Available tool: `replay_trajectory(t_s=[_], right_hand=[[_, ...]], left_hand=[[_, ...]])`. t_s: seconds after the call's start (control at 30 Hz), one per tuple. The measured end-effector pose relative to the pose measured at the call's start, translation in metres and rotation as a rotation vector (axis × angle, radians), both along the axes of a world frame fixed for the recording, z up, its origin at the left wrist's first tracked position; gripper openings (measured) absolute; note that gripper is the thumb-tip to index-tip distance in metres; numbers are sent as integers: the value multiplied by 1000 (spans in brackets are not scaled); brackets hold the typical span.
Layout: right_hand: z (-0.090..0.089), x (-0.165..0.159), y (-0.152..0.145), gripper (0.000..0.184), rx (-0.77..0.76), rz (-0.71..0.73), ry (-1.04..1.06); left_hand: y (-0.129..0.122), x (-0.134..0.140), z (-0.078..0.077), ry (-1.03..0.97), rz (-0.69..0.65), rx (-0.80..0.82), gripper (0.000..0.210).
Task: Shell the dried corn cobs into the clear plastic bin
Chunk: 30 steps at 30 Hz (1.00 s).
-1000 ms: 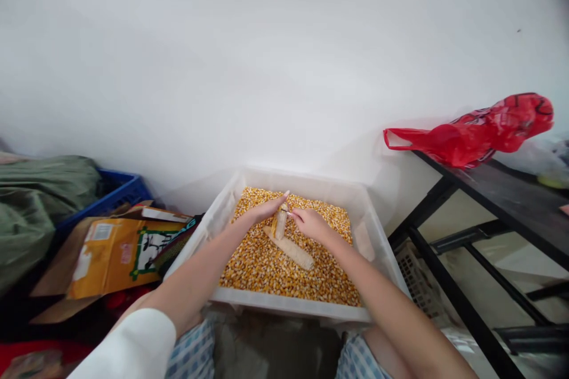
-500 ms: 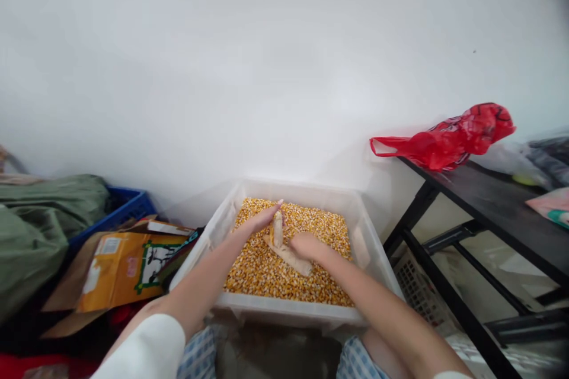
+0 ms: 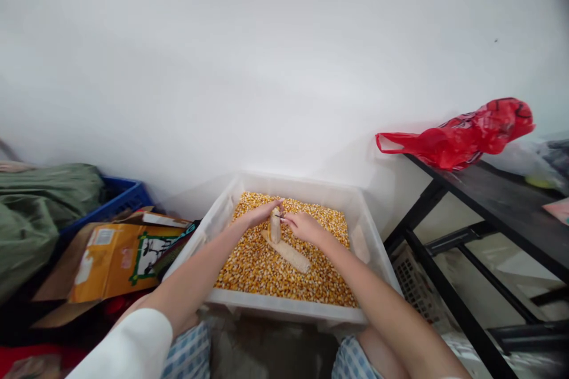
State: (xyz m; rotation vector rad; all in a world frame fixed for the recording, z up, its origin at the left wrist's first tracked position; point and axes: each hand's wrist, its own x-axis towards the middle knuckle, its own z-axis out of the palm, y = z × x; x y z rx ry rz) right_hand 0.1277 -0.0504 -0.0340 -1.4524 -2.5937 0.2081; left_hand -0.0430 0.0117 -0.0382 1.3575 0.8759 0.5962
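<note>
A pale, mostly stripped corn cob [image 3: 276, 230] stands tilted upright over a clear plastic tub [image 3: 377, 249] of loose corn kernels [image 3: 267, 275]. My left hand [image 3: 265, 213] is closed on its upper end, the fingertips partly hidden behind it. My right hand [image 3: 303, 226] is closed in a pinch right beside the cob's top. A thin dark sliver [image 3: 280, 217] shows between its fingers and the cob, too small to name. Just below, a bare corn cob [image 3: 291, 256] lies slanted on the kernels.
On the left are a torn orange cardboard box [image 3: 111, 260], a blue crate [image 3: 127, 195] and green cloth [image 3: 48, 201]. A black metal table [image 3: 493, 201] with a red plastic bag [image 3: 466, 136] stands to the right, above a white basket [image 3: 413, 281]. A white wall rises behind the tub.
My right hand has moved up from the foot of the held cob to its top. The lying cob is now fully uncovered. My view has shifted slightly.
</note>
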Motion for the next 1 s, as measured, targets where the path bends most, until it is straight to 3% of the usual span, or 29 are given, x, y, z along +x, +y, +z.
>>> replay_trajectory(t_s=[0.1,0.17,0.33,0.5,0.63,0.8,1.0], right_hand=[[-9,-6,-6,30,-113,57,-236],[-10,-7,-8,29,-132,77,-245],[7,-1,-8,41,29,-16,4],[14,0,-3,42,37,-72,92],[4,-5,-2,39,3,-60,24],[-14,-4,-7,29,-113,17,-249],[3,1,-6,37,-60,18,75]], left_hand=[[-2,1,1,-10,-68,-14,38],[-2,3,0,-7,-90,-9,42],[4,3,-5,80,-20,84,43],[4,1,-3,63,-32,66,46],[1,3,0,95,-2,73,46],[-1,4,0,26,-64,-12,49],[3,2,-6,7,-66,11,47]])
